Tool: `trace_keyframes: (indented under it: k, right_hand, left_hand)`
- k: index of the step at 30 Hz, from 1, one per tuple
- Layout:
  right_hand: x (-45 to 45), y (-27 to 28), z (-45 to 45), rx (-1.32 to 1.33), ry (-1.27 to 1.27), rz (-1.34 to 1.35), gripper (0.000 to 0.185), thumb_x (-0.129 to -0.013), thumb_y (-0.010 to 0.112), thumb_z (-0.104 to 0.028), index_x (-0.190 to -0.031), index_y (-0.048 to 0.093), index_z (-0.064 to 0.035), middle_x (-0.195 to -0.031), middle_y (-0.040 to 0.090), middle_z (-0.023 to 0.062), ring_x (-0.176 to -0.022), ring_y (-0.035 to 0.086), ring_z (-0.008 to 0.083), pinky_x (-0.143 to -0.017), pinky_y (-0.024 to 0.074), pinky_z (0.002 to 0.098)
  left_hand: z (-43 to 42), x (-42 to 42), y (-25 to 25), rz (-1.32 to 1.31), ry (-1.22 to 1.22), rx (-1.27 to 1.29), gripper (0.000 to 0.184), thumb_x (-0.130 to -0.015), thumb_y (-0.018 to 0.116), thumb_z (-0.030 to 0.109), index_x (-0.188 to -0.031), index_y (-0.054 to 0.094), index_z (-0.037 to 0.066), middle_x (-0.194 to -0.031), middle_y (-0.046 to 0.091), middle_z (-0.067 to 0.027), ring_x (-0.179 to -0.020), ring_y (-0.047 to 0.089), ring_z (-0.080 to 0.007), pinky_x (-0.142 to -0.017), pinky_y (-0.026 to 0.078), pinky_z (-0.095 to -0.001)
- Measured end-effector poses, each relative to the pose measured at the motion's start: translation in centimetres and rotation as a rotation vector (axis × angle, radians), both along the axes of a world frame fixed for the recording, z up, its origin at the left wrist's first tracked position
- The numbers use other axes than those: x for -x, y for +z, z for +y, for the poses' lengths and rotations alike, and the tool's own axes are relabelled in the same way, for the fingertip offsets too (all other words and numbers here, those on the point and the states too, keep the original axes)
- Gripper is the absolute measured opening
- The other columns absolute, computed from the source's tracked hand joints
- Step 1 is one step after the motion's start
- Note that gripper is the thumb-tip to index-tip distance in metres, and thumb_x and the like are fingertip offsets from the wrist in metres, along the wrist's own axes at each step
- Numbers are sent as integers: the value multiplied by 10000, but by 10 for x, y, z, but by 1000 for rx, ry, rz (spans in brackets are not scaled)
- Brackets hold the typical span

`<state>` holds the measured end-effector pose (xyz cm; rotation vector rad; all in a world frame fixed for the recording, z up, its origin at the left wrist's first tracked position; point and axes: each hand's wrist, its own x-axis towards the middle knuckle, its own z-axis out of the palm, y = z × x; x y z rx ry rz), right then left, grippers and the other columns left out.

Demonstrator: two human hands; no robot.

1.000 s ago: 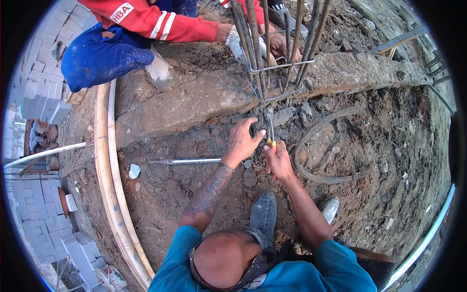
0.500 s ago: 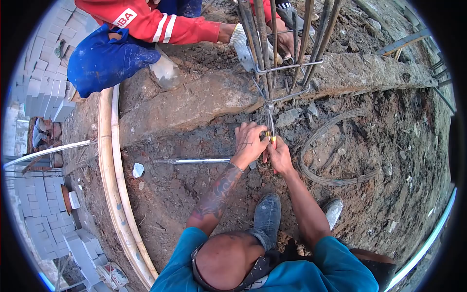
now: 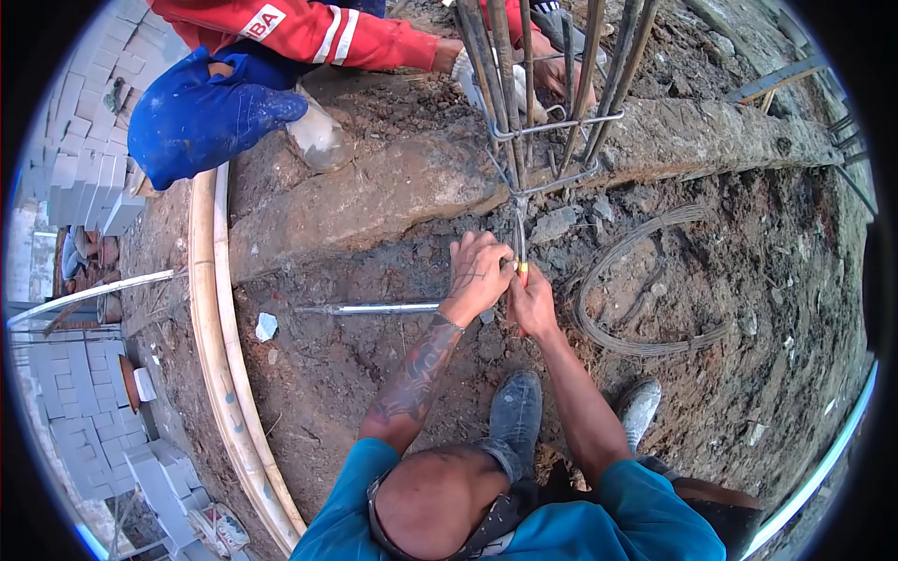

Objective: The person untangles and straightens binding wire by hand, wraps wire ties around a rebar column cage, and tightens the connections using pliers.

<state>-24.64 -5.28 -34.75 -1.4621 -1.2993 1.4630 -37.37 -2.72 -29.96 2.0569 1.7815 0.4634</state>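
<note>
Muddy ground [image 3: 327, 374] surrounded the rebar cage [image 3: 508, 93]. I had both arms reaching forward, right hand [image 3: 535, 301] wrapped round the pliers [image 3: 523, 268] by its near corner, left hand [image 3: 479, 269] curled alongside, perhaps pinching something.

L hand [image 3: 479, 275] nr R hand [image 3: 533, 303]

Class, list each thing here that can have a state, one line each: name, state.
Pliers, gripped in the right hand; jaws too small to judge
Left hand, fingers curled
Tall metal bars, upright
Wire, coiled
Metal rod, lying flat
Bamboo poles, lying down
Grey blocks, stacked
</note>
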Motion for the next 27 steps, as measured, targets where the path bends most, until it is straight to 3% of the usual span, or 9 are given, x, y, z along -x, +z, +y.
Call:
trace_keyframes:
  k: [4,6,8,10,11,17,20,21,27]
  right_hand:
    - [8,20,-5,228,-26,137,219,-941,474,-199,-892,521,9,-788,556,132,-646,567,199,-609,472,343]
    - [4,30,-2,268,-51,257,226,-958,459,-214,-880,506,-7,-745,552,111,-602,553,182,-573,474,337]
    - [-1,34,-2,535,-139,970,222,-979,417,-228,-911,477,-25,-754,551,86,-584,539,181,-541,480,334]
    - [-12,24,6,510,-54,932,213,-985,392,-223,-966,462,-23,-777,548,85,-578,532,192,-524,484,347]
    - [-17,23,4,506,-40,915,226,-987,385,-230,-966,465,-20,-779,548,88,-581,534,189,-532,490,351]
    - [-25,49,-12,-3,-154,-142,234,-919,496,-167,-1024,488,42,-798,634,187,-657,643,290,-608,521,413]
    - [3,61,-62,-323,-77,-738,734,-745,641,-236,-1307,300,90,-1180,467,267,-1111,456,413,-888,380,506]
    - [7,56,-54,-182,-62,-719,931,-696,683,-308,-1363,188,113,-1257,361,263,-1209,319,437,-935,322,518]
    - [-5,23,-29,104,2,-409,403,-854,562,-213,-1154,469,41,-923,592,208,-832,601,356,-727,474,434]
  left_hand:
    - [-10,9,12,-48,-29,-132,206,-748,685,232,-891,674,84,-962,553,-56,-941,491,-241,-837,355,-364]
    - [-13,28,9,-699,418,-182,298,-832,633,282,-1031,631,60,-1044,537,-82,-978,503,-237,-831,401,-352]
    - [-3,37,-22,-1163,584,83,437,-897,550,381,-1143,559,20,-1045,564,-136,-1000,543,-263,-830,456,-375]
    - [16,12,-26,-1867,72,1039,532,-909,497,468,-1152,540,-3,-1011,598,-173,-999,579,-301,-854,475,-413]
    - [20,-16,-9,-1892,71,929,611,-888,491,528,-1155,530,-20,-988,624,-179,-1012,599,-307,-859,485,-425]
    - [30,-45,-18,-1559,333,775,368,-873,609,413,-817,527,58,-678,531,-22,-571,544,-151,-636,513,-341]
    - [28,-55,-10,-1306,459,634,369,-846,661,367,-713,553,40,-611,545,-45,-509,542,-147,-523,488,-313]
    - [26,-64,-4,-1056,576,582,393,-848,658,360,-652,554,35,-579,550,-57,-498,550,-147,-496,469,-313]
    - [30,-70,-10,-334,581,431,640,-789,642,531,-490,506,-18,-492,539,-115,-401,544,-231,-407,427,-356]
